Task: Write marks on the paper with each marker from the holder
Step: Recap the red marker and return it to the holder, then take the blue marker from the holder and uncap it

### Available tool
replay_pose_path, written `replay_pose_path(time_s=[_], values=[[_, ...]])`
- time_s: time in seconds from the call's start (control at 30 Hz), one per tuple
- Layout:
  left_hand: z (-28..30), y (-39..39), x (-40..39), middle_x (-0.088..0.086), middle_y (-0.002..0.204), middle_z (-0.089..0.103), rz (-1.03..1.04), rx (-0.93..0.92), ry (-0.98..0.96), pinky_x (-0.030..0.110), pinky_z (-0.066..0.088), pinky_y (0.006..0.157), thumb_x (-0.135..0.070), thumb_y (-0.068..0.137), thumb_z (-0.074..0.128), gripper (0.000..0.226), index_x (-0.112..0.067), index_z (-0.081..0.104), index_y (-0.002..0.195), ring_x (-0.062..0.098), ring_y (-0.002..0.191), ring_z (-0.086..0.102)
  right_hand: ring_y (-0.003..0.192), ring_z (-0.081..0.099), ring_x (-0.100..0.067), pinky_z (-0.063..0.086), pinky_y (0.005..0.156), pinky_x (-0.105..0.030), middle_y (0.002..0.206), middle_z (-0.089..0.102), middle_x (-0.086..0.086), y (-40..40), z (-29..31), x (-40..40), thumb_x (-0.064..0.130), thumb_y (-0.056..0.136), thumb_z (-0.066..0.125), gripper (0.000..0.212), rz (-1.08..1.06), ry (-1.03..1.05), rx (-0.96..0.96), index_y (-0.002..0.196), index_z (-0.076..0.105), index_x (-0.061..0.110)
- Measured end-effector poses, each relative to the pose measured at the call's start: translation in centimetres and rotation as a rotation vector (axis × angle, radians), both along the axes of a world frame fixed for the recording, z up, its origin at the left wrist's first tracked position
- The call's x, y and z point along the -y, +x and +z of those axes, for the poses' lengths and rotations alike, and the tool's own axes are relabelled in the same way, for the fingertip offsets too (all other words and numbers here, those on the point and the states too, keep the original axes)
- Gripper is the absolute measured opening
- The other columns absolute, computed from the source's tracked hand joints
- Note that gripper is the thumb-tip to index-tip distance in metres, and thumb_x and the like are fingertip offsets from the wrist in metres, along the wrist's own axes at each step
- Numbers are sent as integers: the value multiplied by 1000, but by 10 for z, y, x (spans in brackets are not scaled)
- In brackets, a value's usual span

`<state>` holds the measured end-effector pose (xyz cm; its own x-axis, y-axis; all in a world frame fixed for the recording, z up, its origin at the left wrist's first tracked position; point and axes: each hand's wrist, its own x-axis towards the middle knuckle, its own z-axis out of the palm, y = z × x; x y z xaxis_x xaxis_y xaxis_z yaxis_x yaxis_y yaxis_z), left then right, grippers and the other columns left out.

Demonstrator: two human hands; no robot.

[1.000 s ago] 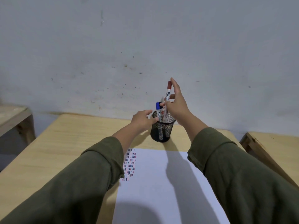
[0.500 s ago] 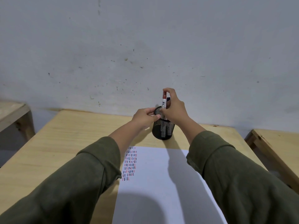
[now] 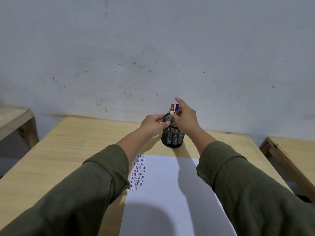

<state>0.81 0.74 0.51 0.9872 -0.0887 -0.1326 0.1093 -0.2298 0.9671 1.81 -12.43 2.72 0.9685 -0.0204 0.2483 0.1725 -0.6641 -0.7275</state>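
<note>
At the table's far edge, left hand (image 3: 154, 124) grips the mesh holder (image 3: 172, 133); right hand (image 3: 185, 119) pinches the red marker (image 3: 172, 109) standing inside. The paper (image 3: 170, 193) carries many marks; more seemingly remain.

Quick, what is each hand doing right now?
Left hand: closed on the rim of the mesh holder.
Right hand: at the red marker; grip cannot be told.

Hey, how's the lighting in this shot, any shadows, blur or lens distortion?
Head view: soft, dim light; arm shadows cross the white sheet of paper, and a large rounded shadow covers its near edge. The black mesh marker holder casts a shadow on the light wooden table. Focus is sharp; the wide lens bends the table edges.
</note>
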Motion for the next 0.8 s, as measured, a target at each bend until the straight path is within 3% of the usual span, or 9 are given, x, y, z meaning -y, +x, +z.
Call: replay_pose_path(time_s=[0.07, 0.2, 0.3, 0.4, 0.5, 0.67, 0.8], values=[[1, 0, 0, 2, 130, 63, 8, 3, 5, 34, 39, 108, -19, 83, 68, 50, -15, 55, 131, 16, 122, 56, 91, 57, -21, 32, 70, -11, 99, 64, -11, 2, 0, 0, 9, 90, 55, 59, -19, -26, -14, 145, 34, 14], [2, -2, 1, 4, 129, 63, 5, 16, 13, 32, 40, 105, -17, 84, 67, 49, -13, 55, 131, 17, 121, 57, 106, 58, -27, 31, 70, -15, 110, 67, -15, 4, 2, 0, 11, 90, 55, 47, -34, -100, -18, 136, 48, 10], [2, -1, 0, 4, 130, 63, 9, 11, 15, 33, 40, 106, -17, 84, 67, 48, -14, 56, 130, 17, 121, 57, 96, 57, -25, 34, 73, -18, 111, 62, -18, 4, 5, 0, 10, 86, 59, 45, -62, -89, -9, 131, 54, 13], [1, -1, 0, 3, 130, 63, 16, 7, 17, 36, 40, 108, -18, 83, 68, 49, -14, 55, 130, 16, 121, 57, 76, 49, -14, 33, 58, -18, 104, 48, -12, 0, 9, -1, 11, 82, 64, 33, -65, -93, 42, 114, 61, 19], [1, -1, 1, 3, 129, 63, 25, 6, 16, 37, 40, 108, -19, 82, 69, 51, -14, 55, 130, 17, 121, 57, 78, 50, -17, 32, 55, -14, 100, 44, -7, -7, 8, -1, 11, 81, 63, 26, -43, -96, 89, 104, 57, 21], [0, -7, 2, 8, 125, 65, 75, 23, 21, 36, 43, 107, -20, 80, 71, 50, -11, 57, 128, 18, 117, 60, 73, 57, -23, 43, 58, -25, 79, 55, 4, -18, 7, -2, 3, 84, 57, 33, -5, 17, 72, 111, 46, 19], [8, -16, 3, 6, 125, 64, 132, 99, 75, 38, 46, 104, -29, 83, 68, 48, -13, 58, 127, 19, 115, 60, 71, 62, -12, 44, 55, -9, 92, 62, 0, -29, 17, 1, 3, 81, 64, 47, -21, 204, 132, 117, 40, 23]])
